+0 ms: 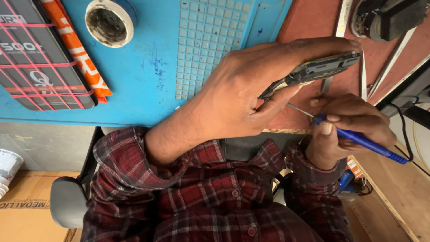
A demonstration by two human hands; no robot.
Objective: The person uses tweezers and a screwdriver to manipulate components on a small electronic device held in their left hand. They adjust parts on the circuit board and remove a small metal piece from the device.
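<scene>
Centre frame, left hand pinching a flat, dark, gutted phone by its edges, right hand just below, clamped around a slim blue soldering iron, thin metal tip touching the phone's underside, above a blue gridded rubber mat.

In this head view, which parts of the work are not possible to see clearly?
- Small device: its faces are mostly hidden by the left hand, which holds it edge-on.
- Blue-handled tool: its tip's contact point is too small to tell; the right hand covers its grip.
- Dark object at the top right: cut off by the frame edge.
</scene>
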